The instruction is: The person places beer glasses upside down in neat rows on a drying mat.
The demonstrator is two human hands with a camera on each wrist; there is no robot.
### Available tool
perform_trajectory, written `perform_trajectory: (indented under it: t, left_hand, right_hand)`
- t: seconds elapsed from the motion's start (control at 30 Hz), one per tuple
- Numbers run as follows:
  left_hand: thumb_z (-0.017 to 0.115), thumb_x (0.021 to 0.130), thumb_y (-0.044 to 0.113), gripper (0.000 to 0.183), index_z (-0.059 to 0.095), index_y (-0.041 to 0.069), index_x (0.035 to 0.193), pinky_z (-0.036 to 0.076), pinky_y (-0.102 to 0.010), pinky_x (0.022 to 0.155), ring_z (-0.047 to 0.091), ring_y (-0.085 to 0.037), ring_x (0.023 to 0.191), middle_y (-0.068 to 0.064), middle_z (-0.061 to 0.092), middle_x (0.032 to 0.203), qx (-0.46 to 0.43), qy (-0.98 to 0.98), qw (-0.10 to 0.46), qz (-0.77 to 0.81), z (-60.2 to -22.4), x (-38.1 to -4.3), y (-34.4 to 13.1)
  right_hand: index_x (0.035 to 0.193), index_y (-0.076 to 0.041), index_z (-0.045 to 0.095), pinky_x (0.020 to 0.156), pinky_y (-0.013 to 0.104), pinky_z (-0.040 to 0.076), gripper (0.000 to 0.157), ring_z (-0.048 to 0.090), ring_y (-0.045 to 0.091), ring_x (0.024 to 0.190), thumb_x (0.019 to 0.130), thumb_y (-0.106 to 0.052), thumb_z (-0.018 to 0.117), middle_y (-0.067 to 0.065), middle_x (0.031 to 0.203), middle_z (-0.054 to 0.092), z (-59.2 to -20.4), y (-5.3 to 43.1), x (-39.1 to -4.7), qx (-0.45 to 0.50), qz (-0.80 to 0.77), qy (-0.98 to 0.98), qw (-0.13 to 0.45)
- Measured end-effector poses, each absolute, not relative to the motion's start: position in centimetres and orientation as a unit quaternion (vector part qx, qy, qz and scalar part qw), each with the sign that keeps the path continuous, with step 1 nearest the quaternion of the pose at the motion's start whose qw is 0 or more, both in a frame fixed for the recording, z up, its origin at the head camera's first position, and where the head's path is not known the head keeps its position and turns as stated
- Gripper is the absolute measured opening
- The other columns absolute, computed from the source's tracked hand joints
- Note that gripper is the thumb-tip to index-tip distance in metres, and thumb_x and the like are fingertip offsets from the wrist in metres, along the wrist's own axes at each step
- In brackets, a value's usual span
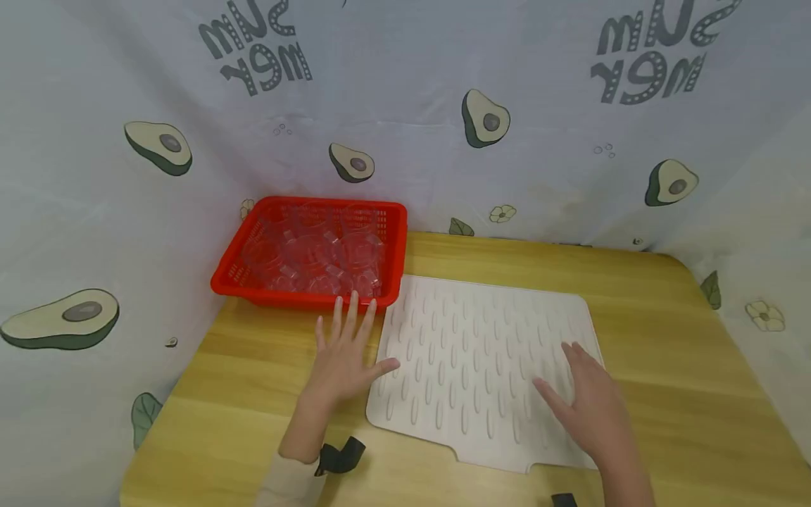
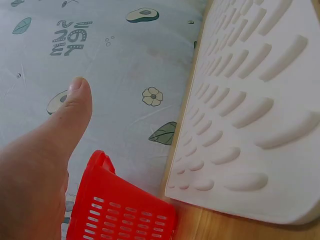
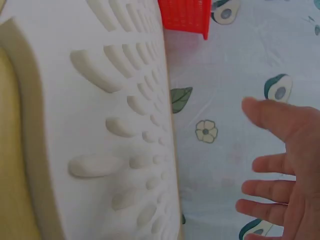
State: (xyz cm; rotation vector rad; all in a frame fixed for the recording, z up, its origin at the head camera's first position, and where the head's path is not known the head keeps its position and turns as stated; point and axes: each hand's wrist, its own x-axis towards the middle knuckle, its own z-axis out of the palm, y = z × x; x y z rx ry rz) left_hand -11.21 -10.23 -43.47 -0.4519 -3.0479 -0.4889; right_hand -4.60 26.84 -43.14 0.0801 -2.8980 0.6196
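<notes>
Head view: the left grip (image 1: 342, 362) is spread wide, fingers straight and parted, holding nothing; its fingertips align with the front wall of the red basket (image 1: 291, 301), but contact cannot be confirmed. The right grip (image 1: 589, 401) is also wide, thumb apart from the fingers, unloaded, and positioned over the right part of the white ridged mat (image 1: 437, 429). Governing relation: the clear cups (image 1: 310, 253) sit inside the basket, directly beyond the left fingertips and to the far left of the right grip; the left grip is therefore clearly nearer. The basket's long axis runs left to right, across the line of the left fingers, so its raised front rim must be cleared by any reach inward. How each cup is oriented is hard to make out through the transparent walls. The mat lies to the right of the basket and extends nearer to the person; its far left corner is close against the basket's right front corner. Lateral room is on the right, where the desk (image 1: 665, 338) extends past the mat; behind, the printed cloth (image 1: 405, 84) bounds the work area.
</notes>
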Motion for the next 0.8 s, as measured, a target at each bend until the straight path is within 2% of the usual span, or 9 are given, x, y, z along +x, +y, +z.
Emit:
perform_trajectory:
  t: [0.2, 0.3, 0.4, 0.6, 0.7, 0.8]
  left_hand:
    - [0.057, 0.081, 0.070, 0.103, 0.009, 0.019, 0.157, 0.000, -0.067, 0.110, -0.010, -0.036, 0.147, -0.012, -0.001, 0.163, -0.158, -0.974, 0.014, -0.160, -42.8, -12.1, -10.4]
    - [0.058, 0.082, 0.067, 0.103, 0.011, 0.015, 0.157, 0.001, -0.067, 0.110, -0.004, -0.037, 0.147, -0.013, 0.004, 0.163, -0.163, -0.974, 0.023, -0.156, -42.4, -12.9, -10.6]
    - [0.060, 0.087, 0.058, 0.097, 0.013, 0.010, 0.157, 0.004, -0.065, 0.111, 0.006, -0.035, 0.147, -0.012, 0.011, 0.162, -0.169, -0.969, 0.040, -0.175, -41.9, -13.9, -10.8]
    - [0.061, 0.094, 0.041, 0.079, 0.025, 0.001, 0.152, 0.021, -0.057, 0.112, 0.031, -0.035, 0.141, -0.018, 0.033, 0.154, -0.172, -0.956, 0.095, -0.220, -41.1, -16.3, -11.0]
    - [0.064, 0.093, 0.038, 0.073, 0.035, -0.001, 0.147, 0.032, -0.053, 0.109, 0.042, -0.035, 0.133, -0.020, 0.044, 0.146, -0.153, -0.956, 0.117, -0.223, -41.0, -17.3, -10.6]
    - [0.069, 0.090, 0.034, 0.062, 0.047, -0.003, 0.135, 0.045, -0.048, 0.099, 0.055, -0.035, 0.117, -0.021, 0.056, 0.131, -0.137, -0.957, 0.155, -0.205, -41.2, -17.9, -10.3]
  right_hand:
    - [0.126, 0.016, 0.050, 0.094, 0.067, 0.032, 0.055, 0.042, 0.056, 0.117, 0.090, -0.021, 0.066, 0.041, 0.130, 0.044, -44.7, 27.2, -2.8, 0.013, 0.190, -0.978, 0.088]
    - [0.124, 0.016, 0.051, 0.092, 0.068, 0.035, 0.053, 0.044, 0.056, 0.115, 0.086, -0.018, 0.069, 0.041, 0.128, 0.045, -45.4, 27.5, -2.1, 0.017, 0.167, -0.983, 0.080]
    - [0.123, 0.017, 0.050, 0.092, 0.068, 0.035, 0.059, 0.042, 0.056, 0.117, 0.083, -0.019, 0.072, 0.041, 0.128, 0.044, -46.0, 27.9, -1.6, 0.019, 0.151, -0.987, 0.048]
    - [0.128, 0.022, 0.042, 0.099, 0.068, 0.029, 0.073, 0.031, 0.058, 0.124, 0.085, -0.029, 0.072, 0.046, 0.134, 0.032, -46.6, 28.4, -1.1, 0.008, 0.148, -0.988, -0.042]
    - [0.130, 0.022, 0.039, 0.099, 0.069, 0.029, 0.075, 0.029, 0.060, 0.124, 0.088, -0.033, 0.069, 0.047, 0.136, 0.029, -47.0, 28.6, -0.8, 0.008, 0.152, -0.987, -0.058]
    - [0.130, 0.021, 0.040, 0.098, 0.069, 0.029, 0.074, 0.030, 0.061, 0.124, 0.090, -0.034, 0.067, 0.047, 0.136, 0.029, -47.5, 28.6, -0.5, 0.013, 0.154, -0.986, -0.061]
